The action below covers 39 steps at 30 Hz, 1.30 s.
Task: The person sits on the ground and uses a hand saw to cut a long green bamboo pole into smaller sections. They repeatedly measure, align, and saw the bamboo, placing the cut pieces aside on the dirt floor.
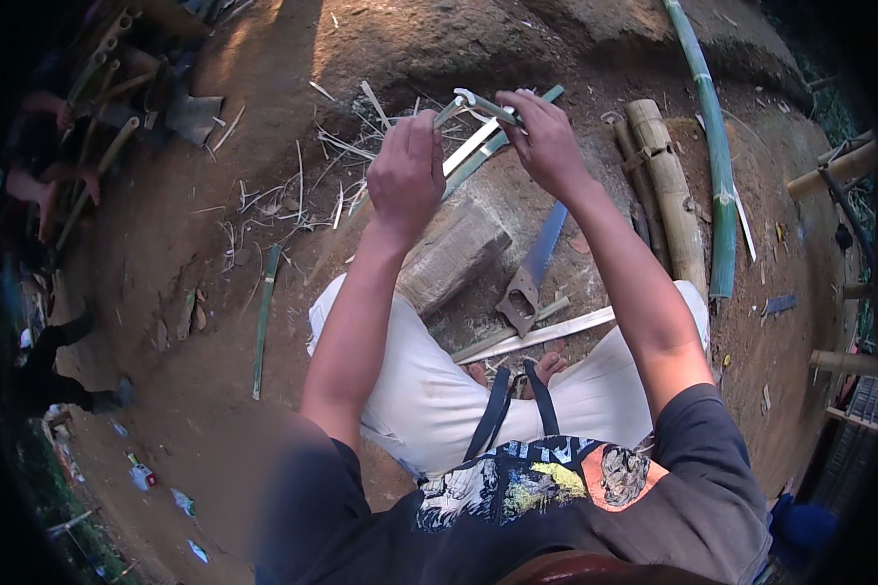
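Note:
Both my hands are raised in front of me, holding a bamboo strip [485, 104] that bends sharply at a pale point between them. My left hand [407, 177] is closed around its left end, with the fingers curled. My right hand [548, 146] grips the other end between thumb and fingers. Below the hands lie a pale split bamboo strip [471, 147] and a green one, slanting behind my left hand. A squared wooden block [453, 255] rests on the ground between my knees. Beside it lies a handsaw [535, 268] with a blue blade and a brown handle.
Thick bamboo poles [665, 185] and a long green bamboo pole [720, 185] lie at the right. Thin shavings [298, 185] litter the dirt at the left, near a short green strip [266, 322]. Another person's hands [54, 190] show at the far left, by stacked poles.

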Tool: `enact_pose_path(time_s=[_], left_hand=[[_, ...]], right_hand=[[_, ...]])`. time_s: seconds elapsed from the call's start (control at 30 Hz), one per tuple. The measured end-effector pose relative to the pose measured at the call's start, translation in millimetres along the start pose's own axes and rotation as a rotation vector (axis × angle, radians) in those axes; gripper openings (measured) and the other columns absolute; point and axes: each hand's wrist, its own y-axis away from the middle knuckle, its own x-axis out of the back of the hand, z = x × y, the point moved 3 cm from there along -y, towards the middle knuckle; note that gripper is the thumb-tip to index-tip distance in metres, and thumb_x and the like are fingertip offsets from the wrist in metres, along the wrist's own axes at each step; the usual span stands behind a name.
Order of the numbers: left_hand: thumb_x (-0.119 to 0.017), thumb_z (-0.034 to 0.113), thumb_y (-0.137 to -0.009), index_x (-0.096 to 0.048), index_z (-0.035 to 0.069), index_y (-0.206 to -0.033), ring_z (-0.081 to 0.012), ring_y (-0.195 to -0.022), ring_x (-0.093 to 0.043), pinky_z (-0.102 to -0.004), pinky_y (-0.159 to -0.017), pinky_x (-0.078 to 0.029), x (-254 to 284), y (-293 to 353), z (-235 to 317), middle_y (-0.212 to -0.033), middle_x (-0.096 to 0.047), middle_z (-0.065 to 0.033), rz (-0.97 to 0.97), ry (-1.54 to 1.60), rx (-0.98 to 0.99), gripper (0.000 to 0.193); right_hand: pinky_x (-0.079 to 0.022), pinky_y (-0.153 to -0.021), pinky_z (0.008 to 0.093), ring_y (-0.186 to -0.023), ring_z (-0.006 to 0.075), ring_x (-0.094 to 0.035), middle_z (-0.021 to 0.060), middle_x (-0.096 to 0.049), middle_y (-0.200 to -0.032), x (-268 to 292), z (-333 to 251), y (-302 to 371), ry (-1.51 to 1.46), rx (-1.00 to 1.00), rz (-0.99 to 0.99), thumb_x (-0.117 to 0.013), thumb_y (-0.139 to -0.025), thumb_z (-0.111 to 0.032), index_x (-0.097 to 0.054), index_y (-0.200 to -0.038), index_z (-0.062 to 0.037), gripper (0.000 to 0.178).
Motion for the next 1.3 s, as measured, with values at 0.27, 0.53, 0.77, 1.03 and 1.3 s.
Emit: enact_pose_path(time_s=[0.27, 0.53, 0.77, 1.03, 1.3], left_hand=[[-0.044, 0.016, -0.107, -0.055, 0.002, -0.112, -0.0352, -0.073, -0.067, -0.0450, -0.059, -0.050, 36.2, -17.9, -19.0, -0.086, -0.063, -0.0160, 0.286, -0.006, 0.210, 0.018], [-0.039, 0.021, -0.108, -0.055, 0.001, -0.105, -0.0360, -0.069, -0.062, -0.0454, -0.062, -0.046, 101.2, -23.5, -71.4, -0.078, -0.061, -0.0160, 0.520, -0.076, 0.537, 0.025], [-0.038, 0.027, -0.109, -0.059, 0.002, -0.106, -0.0181, -0.059, -0.058, -0.0359, -0.057, -0.046, 105.4, -45.2, -57.4, -0.072, -0.059, -0.0077, 0.088, 0.221, 0.544, 0.033], [-0.039, 0.033, -0.110, -0.060, 0.003, -0.104, -0.0076, -0.056, -0.046, -0.0267, -0.052, -0.041, 19.3, 13.2, -23.5, -0.068, -0.049, 0.0020, -0.502, 0.613, 0.591, 0.038], [-0.039, 0.030, -0.109, -0.055, 0.004, -0.106, -0.0374, -0.068, -0.062, -0.0475, -0.064, -0.046, 7.2, 124.5, 23.1, -0.073, -0.060, -0.0201, -0.641, 0.242, 0.587, 0.031]], right_hand=[[-0.048, -0.053, 0.0397, -0.062, 0.0314, -0.065, 0.0130, -0.060, -0.070, 5.7, -53.2, -56.1, -0.344, -0.078, 0.243, -0.052, -0.105, -0.019, -0.057, -0.101, -0.0041, 0.016], [-0.041, -0.053, 0.0343, -0.057, 0.0136, -0.053, 0.0042, -0.053, -0.064, 74.5, -30.1, -120.4, -0.238, -0.464, 0.398, -0.043, -0.109, -0.030, -0.060, -0.094, -0.0053, 0.033], [-0.048, -0.079, 0.0585, -0.092, 0.0509, -0.063, 0.0330, -0.065, -0.094, 24.6, 72.3, -25.2, 0.075, -0.544, -0.440, -0.045, -0.104, -0.027, -0.054, -0.100, -0.0006, 0.028], [-0.049, -0.094, 0.0510, -0.108, 0.0455, -0.061, 0.0270, -0.063, -0.116, -27.4, 149.7, 161.9, 0.516, -0.581, -0.718, -0.066, -0.094, -0.032, -0.057, -0.122, 0.0014, 0.045], [-0.057, -0.081, 0.0389, -0.097, 0.0275, -0.067, 0.0136, -0.066, -0.115, 21.8, -44.1, 89.0, -0.180, 0.088, -0.153, -0.071, -0.092, -0.021, -0.058, -0.140, -0.0182, 0.049]])
